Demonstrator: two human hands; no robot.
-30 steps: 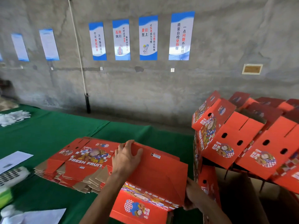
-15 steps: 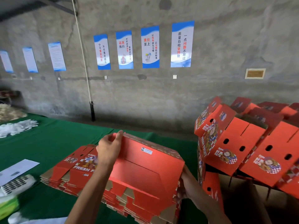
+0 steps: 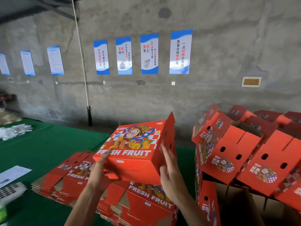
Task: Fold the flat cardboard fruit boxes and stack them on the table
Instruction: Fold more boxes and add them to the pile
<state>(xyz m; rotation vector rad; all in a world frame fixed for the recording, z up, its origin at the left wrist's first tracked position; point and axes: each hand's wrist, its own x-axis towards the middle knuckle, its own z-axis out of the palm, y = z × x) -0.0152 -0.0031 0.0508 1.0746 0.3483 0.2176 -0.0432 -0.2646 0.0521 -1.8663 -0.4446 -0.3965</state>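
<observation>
Above a green-covered table [image 3: 48, 149], a person holds a red fruit box [image 3: 133, 149] folded into shape, its printed top marked "FRESH FRUIT" tilted toward the camera and one side flap [image 3: 169, 128] standing upright at its right end. The left hand [image 3: 99, 173] grips the box's near left corner, thumb on the printed top and fingers curled beneath. The right hand [image 3: 171, 173] lies flat against the box's right side, fingers straight and close together, tips reaching toward the flap. Directly under the box, a stack of flat boxes [image 3: 91, 190] lies on the table, red faces up and brown cardboard edges showing. To the right, a heap of folded boxes [image 3: 244, 152] leans at mixed angles, some tipped on edge. At the table's left edge lie a sheet of paper [image 3: 13, 174] and a blurred calculator [image 3: 9, 191]. Blue-and-white posters [image 3: 149, 53] hang on the concrete wall behind.
</observation>
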